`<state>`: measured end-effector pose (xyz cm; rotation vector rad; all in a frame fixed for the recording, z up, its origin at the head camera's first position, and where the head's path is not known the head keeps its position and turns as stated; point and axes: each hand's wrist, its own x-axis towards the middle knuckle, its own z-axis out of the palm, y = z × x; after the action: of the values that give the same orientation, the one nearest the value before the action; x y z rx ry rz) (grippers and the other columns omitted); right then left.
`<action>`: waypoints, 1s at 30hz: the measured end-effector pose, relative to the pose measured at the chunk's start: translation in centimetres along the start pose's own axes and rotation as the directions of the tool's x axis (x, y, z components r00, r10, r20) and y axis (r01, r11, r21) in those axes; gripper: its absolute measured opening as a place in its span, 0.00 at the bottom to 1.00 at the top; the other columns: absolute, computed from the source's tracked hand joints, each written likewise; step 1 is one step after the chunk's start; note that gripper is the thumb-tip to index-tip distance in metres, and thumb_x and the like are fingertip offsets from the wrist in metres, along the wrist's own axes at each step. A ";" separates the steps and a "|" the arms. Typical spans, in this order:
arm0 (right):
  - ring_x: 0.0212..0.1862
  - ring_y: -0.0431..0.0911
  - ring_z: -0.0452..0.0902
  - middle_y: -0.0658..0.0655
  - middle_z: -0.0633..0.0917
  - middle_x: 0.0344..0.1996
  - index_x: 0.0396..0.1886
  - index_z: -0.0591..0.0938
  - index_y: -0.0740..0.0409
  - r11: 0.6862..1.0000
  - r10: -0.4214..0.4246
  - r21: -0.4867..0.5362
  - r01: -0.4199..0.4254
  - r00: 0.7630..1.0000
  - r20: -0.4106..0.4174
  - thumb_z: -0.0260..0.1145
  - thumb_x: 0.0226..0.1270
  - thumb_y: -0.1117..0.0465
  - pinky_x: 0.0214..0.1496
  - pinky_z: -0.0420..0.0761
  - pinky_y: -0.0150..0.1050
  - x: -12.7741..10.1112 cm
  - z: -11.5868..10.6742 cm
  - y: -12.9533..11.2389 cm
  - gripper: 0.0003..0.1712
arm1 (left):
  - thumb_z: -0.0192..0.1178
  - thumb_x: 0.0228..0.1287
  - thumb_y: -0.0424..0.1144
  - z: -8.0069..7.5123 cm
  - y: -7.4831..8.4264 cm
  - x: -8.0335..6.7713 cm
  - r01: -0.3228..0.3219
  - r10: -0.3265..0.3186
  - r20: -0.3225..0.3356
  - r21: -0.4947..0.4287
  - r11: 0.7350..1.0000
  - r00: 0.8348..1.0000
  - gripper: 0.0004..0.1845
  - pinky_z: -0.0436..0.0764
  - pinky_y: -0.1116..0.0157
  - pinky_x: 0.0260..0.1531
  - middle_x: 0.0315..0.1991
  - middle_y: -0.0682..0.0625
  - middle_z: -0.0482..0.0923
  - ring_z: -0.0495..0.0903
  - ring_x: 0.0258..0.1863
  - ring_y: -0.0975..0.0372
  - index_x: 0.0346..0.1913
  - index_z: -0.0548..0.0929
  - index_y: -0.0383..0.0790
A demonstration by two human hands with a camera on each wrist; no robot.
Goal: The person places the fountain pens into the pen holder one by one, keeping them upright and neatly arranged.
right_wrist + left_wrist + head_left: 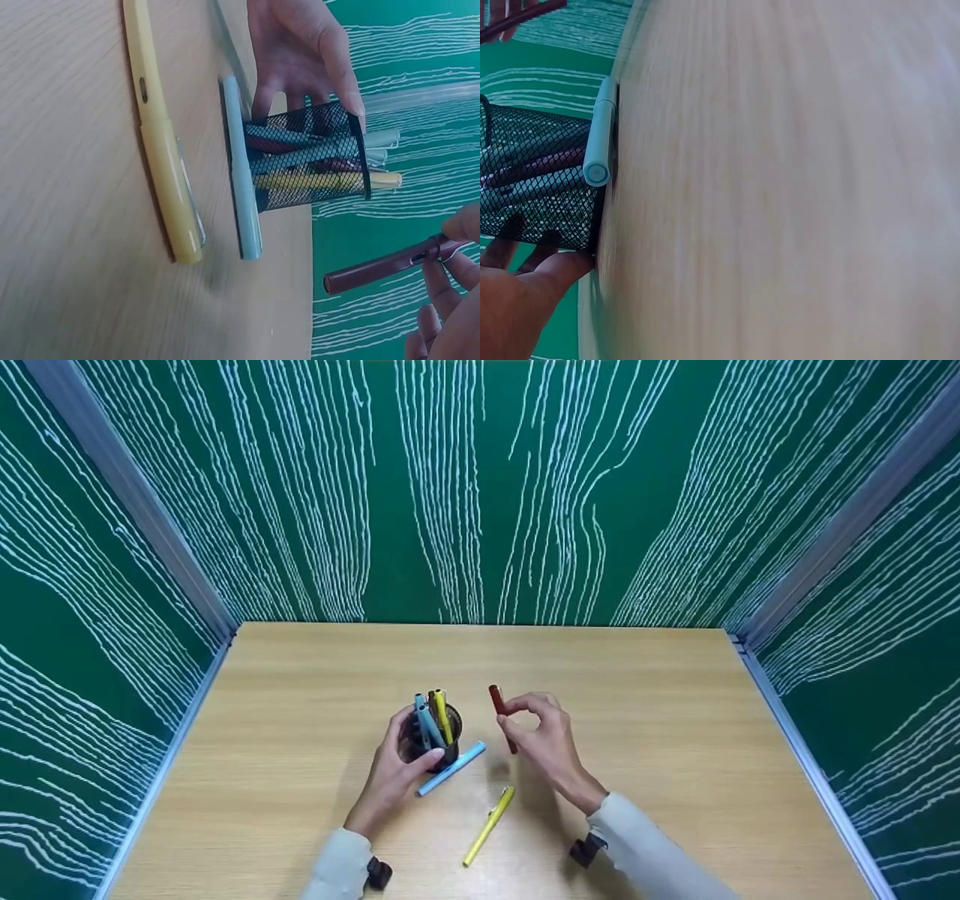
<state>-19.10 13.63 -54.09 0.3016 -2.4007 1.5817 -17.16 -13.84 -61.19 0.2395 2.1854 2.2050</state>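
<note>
The left hand (390, 776) gripped the black mesh pen cup (431, 739) from the near left, thumb and fingers curled round its wall; its palm hid the cup's lower left side in the head view. In the left wrist view only the heel of that hand and a few dark fingertips behind the mesh showed, and the tabletop was badly blurred. The cup stood upright on the wooden table (675, 720), a little left of the middle. Several pens stuck out of it: a yellow one and at least two pale blue ones could be made out, and a darker one behind them was too small to tell apart.

Just beside the cup's base, touching it, lay a light blue pen (451, 768) flat on the table, angled up to the right; its far end was hidden behind the cup in the left wrist view. Nearer the person, apart from the cup, lay a yellow pen (489, 825), also flat and slanted.

To the right of the cup, the right hand (544, 742) pinched a dark red pen (502, 716) between thumb and fingertips, raised off the table and close to the cup's rim without touching it. The pen's lower end was covered by the fingers in the head view, and the right wrist view cut off most of that hand.
</note>
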 end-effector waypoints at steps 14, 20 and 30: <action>0.56 0.49 0.78 0.48 0.89 0.45 0.43 0.93 0.50 1.000 -0.003 0.025 0.003 1.000 0.014 0.80 0.69 0.63 0.67 0.74 0.59 1.4 0.8 -1.6 0.06 | 0.77 0.70 0.39 0.1 -0.3 0.2 -0.008 0.009 -0.017 0.051 0.999 1.000 0.45 0.68 0.44 0.79 0.79 0.37 0.69 0.69 0.79 0.42 0.84 0.64 0.49; 0.57 0.48 0.78 0.47 0.89 0.45 0.43 0.93 0.49 0.999 -0.027 0.043 0.026 0.999 0.021 0.80 0.69 0.62 0.68 0.74 0.61 2.1 1.3 -2.4 0.06 | 0.77 0.70 0.39 0.1 -0.2 0.1 0.000 0.001 -0.017 0.052 0.999 1.000 0.45 0.67 0.43 0.79 0.80 0.39 0.68 0.68 0.80 0.43 0.84 0.64 0.52; 0.58 0.47 0.78 0.46 0.89 0.45 0.44 0.93 0.48 0.996 -0.067 0.058 0.065 0.997 0.037 0.80 0.69 0.61 0.66 0.74 0.57 2.7 2.6 -3.6 0.06 | 0.77 0.70 0.38 0.0 0.0 0.1 -0.006 0.008 -0.017 0.066 0.998 1.000 0.45 0.67 0.42 0.79 0.80 0.39 0.69 0.68 0.80 0.43 0.84 0.64 0.51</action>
<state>-20.81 9.75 -51.07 0.4219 -2.3522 1.6313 -17.30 -13.80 -61.21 0.2313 2.2724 2.1484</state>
